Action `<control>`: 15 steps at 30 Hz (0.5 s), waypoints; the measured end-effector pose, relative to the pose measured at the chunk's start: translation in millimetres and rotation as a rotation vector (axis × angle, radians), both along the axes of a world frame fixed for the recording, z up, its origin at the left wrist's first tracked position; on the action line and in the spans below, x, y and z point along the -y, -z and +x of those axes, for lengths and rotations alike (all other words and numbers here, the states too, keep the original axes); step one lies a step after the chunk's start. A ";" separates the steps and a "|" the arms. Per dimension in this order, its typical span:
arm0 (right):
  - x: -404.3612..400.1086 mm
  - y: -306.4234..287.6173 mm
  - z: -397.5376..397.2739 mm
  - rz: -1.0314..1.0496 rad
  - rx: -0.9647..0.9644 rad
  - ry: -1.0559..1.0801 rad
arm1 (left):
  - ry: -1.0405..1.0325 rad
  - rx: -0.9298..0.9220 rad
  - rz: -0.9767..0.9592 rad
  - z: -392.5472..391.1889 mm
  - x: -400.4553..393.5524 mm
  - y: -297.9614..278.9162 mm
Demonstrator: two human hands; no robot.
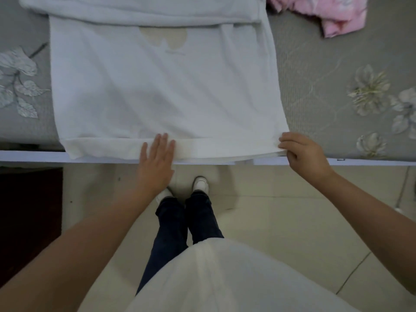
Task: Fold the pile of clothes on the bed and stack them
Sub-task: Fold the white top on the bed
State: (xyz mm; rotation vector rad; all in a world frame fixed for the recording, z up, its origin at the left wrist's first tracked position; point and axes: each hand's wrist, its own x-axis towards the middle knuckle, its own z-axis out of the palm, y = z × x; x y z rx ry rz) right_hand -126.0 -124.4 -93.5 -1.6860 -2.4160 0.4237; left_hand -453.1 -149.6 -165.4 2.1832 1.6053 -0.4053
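Note:
A white shirt point(162, 86) lies spread flat on the bed, its hem at the bed's near edge and its top part folded over at the far side. My left hand point(156, 158) lies flat with straight fingers on the middle of the hem. My right hand point(300, 152) pinches the hem's right corner, fingers curled around the cloth. A crumpled pink garment point(328, 12) lies at the far right of the bed.
The grey bedspread point(337, 86) carries embroidered flowers left and right of the shirt. The bed's white front rail point(33, 156) runs across the view. Below it are a tiled floor point(281, 210), my legs and white shoes, and a dark red mat point(29, 210) at the left.

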 end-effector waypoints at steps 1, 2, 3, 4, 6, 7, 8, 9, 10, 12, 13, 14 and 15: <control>-3.9 -8.7 2.5 0.006 -0.043 0.026 | 0.016 0.022 0.004 20.4 -0.7 -4.6; -7.6 -16.7 5.7 0.008 -0.084 0.050 | 0.010 0.067 0.012 40.9 -3.1 -10.1; -11.5 -25.2 8.2 -0.006 -0.117 0.067 | 0.010 0.102 0.016 58.7 -5.6 -16.7; -14.5 -31.9 10.8 -0.019 -0.141 0.078 | 0.026 0.100 0.015 72.6 -6.5 -21.9; -19.5 -45.2 13.3 -0.013 -0.155 0.066 | -0.009 0.047 0.129 88.8 -10.6 -28.3; -22.1 -51.5 15.0 -0.004 -0.153 0.056 | -0.048 -0.014 0.150 91.3 -14.8 -31.3; -25.0 -56.7 18.3 0.003 -0.152 0.058 | -0.114 -0.045 0.128 89.6 -18.2 -34.0; -28.0 -61.3 20.9 0.002 -0.160 0.077 | -0.200 -0.058 0.074 84.7 -21.6 -34.9; -30.3 -64.6 22.4 0.004 -0.178 0.098 | -0.296 -0.042 0.027 78.9 -24.1 -30.0; -33.5 -67.8 24.1 0.014 -0.196 0.105 | -0.367 -0.044 0.008 62.5 -25.1 -17.5; -33.8 -67.5 25.0 0.006 -0.186 0.096 | -0.376 -0.038 0.033 54.0 -25.5 -12.3; -33.2 -65.5 25.6 -0.012 -0.166 0.085 | -0.361 -0.019 0.063 47.4 -25.1 -8.6; -31.0 -61.0 26.5 -0.038 -0.135 0.076 | -0.343 0.035 0.087 42.8 -24.7 -6.2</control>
